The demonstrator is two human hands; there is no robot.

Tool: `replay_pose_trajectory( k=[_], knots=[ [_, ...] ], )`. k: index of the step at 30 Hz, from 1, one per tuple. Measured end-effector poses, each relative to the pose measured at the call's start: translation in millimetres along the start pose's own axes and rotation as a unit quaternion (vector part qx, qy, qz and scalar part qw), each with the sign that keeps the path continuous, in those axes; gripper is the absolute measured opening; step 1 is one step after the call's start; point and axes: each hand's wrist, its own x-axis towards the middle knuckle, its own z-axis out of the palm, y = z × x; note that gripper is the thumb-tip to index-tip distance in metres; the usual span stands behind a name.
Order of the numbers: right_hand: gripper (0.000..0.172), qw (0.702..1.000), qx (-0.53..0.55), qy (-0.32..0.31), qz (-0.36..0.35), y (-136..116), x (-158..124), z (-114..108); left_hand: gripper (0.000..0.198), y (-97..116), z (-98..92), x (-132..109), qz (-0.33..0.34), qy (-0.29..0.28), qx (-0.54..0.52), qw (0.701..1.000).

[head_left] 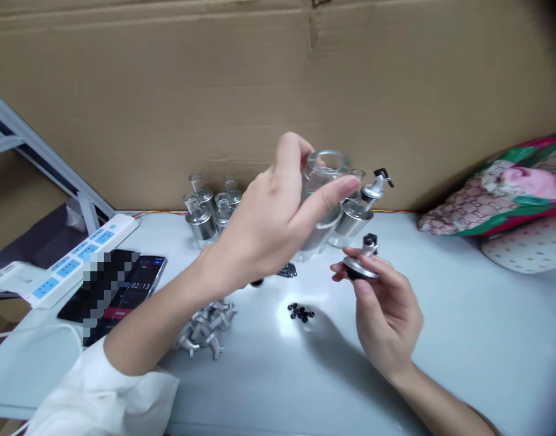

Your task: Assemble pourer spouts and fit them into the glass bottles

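Observation:
My left hand (264,230) is closed round a clear glass bottle (312,181), held up off the table with its open mouth facing up. Lower and to the right, my right hand (389,321) grips a round silver bottle cap (367,266) with a black-tipped spout on top. Just behind the held bottle stands another glass bottle (352,223), with a silver band and a similar spouted cap fitted. Small black rings (300,312) lie in a cluster between my hands. Under my left forearm is a pile of silver metal spouts (209,327), partly hidden.
Several uncapped glass bottles (201,225) stand at the back left. Flat black pieces (287,270) lie mid-table. A power strip (87,257) and a phone (132,290) with a running timer are at left. A patterned bag (482,200) sits at right, before the cardboard wall (214,91).

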Motion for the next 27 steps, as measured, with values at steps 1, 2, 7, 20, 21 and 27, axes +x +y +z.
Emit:
replay_pose_trajectory(
  k=[1,2,7,20,21,27],
  knots=[
    [0.033,1.000,-0.001,0.002,0.003,-1,0,0,0.027,0,1.2,-8,-0.013,-0.010,-0.075,0.997],
    [0.033,1.000,-0.004,0.002,0.011,-2,-1,1,0.029,-1,4.2,-18,-0.027,-0.021,-0.156,0.987],
    [0.039,0.998,-0.001,-0.044,0.049,-5,-7,2,0.036,-16,30.7,-73,-0.198,-0.135,-0.504,0.830],
    [0.023,0.985,-0.072,-0.097,0.122,4,-12,5,0.043,-51,78.8,-129,-0.344,-0.151,-0.674,0.636],
    [0.026,0.981,-0.062,-0.111,0.146,4,-12,5,0.044,-51,79.8,-130,-0.347,-0.150,-0.672,0.637],
    [0.050,0.957,-0.009,-0.228,0.182,2,-17,5,0.044,-48,76.2,-128,-0.371,-0.135,-0.642,0.657]
  ],
)
